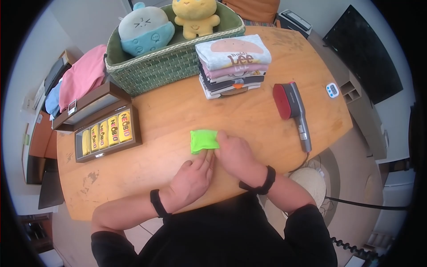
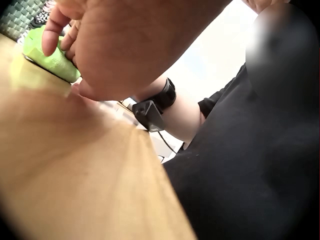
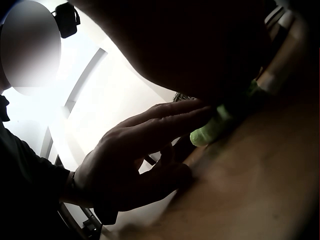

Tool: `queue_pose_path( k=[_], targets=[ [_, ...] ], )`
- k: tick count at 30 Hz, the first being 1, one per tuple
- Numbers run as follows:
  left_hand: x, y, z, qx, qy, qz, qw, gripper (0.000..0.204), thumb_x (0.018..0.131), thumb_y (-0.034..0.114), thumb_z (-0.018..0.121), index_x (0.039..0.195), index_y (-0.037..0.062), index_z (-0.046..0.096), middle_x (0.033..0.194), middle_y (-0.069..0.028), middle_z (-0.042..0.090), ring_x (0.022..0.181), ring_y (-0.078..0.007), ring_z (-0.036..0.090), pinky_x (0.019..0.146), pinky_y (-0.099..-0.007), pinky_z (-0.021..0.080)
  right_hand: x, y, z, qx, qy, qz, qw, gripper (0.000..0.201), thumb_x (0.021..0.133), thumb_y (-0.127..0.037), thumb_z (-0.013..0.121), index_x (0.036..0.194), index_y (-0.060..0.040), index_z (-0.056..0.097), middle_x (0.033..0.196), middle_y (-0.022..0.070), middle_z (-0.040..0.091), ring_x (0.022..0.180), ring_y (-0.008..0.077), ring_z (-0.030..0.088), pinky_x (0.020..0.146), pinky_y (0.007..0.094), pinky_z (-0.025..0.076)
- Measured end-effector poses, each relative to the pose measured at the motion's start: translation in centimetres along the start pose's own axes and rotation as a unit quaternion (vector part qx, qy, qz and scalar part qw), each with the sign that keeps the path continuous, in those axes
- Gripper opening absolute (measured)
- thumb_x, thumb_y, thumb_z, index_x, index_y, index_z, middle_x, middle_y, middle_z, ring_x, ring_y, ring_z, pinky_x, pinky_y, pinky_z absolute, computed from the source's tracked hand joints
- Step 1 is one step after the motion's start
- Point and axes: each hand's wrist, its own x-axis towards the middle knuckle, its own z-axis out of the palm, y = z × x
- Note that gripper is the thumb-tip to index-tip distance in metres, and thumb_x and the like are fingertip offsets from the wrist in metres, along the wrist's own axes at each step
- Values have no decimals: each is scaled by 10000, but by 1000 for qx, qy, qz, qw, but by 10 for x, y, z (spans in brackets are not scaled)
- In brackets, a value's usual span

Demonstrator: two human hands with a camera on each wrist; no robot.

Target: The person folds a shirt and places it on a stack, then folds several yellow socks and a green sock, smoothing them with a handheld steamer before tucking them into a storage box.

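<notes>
A bright green folded cloth [image 1: 203, 140] lies on the wooden table in front of the person. The right hand [image 1: 235, 153] pinches its right end between thumb and fingers. Extended fingers of the left hand [image 1: 192, 180] touch the cloth's lower edge, close beside the right hand. In the left wrist view the green cloth [image 2: 52, 60] shows as a small thick fold at the table surface, partly hidden by fingers. The right wrist view is dark; there the left hand [image 3: 135, 150] reaches with straight fingers toward the green cloth [image 3: 212, 130].
A green basket [image 1: 155, 71] with two plush toys stands at the back, beside a stack of folded shirts [image 1: 233, 66]. At left is an open brown box [image 1: 135, 129] with yellow packets. A grey and red handheld appliance [image 1: 296, 111] and small timer [image 1: 332, 90] lie right.
</notes>
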Motion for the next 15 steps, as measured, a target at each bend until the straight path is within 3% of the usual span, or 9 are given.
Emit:
queue_pose_path(
  k=[3, 5, 7, 12, 15],
  targets=[
    [3, 2, 2, -13, -10, -9, 1000, 566, 911, 99, 569, 1425, -137, 572, 1489, -274, 561, 1348, -357, 579, 754, -343, 576, -2, -1, -1, 11, 0, 7, 1000, 137, 922, -90, 608, 1001, 19, 584, 864, 259, 721, 815, 441, 733, 724, 536, 591],
    [7, 6, 12, 7, -31, -63, 998, 579, 920, 103, 571, 1455, -118, 551, 1484, -258, 565, 1350, -347, 576, 687, -318, 583, -5, -3, -2, 17, 0, 12, 1000, 135, 918, -91, 612, 1002, 14, 592, 893, 250, 719, 838, 431, 731, 733, 531, 591],
    [10, -1, 12, -9, -28, -63, 998, 580, 923, 111, 576, 1462, -104, 547, 1479, -243, 572, 1347, -342, 579, 664, -311, 584, -10, -2, -4, -42, 89, -28, 995, 131, 902, -91, 626, 1001, -6, 612, 958, 215, 691, 893, 405, 715, 752, 508, 590],
    [20, -8, 9, -28, -41, -100, 994, 563, 924, 138, 594, 1460, -33, 567, 1410, -171, 617, 1272, -294, 604, 639, -309, 578, -17, 3, -1, -75, 61, -17, 995, 110, 887, -99, 642, 973, -31, 630, 964, 173, 656, 901, 366, 701, 745, 476, 588],
    [24, -8, 10, 31, -73, -78, 994, 506, 934, 179, 622, 1412, 11, 620, 1280, -92, 626, 1175, -242, 575, 639, -290, 567, -27, 2, 13, -109, 56, -22, 992, 79, 874, -100, 644, 932, -49, 628, 913, 154, 654, 852, 335, 704, 701, 457, 585]
  ],
)
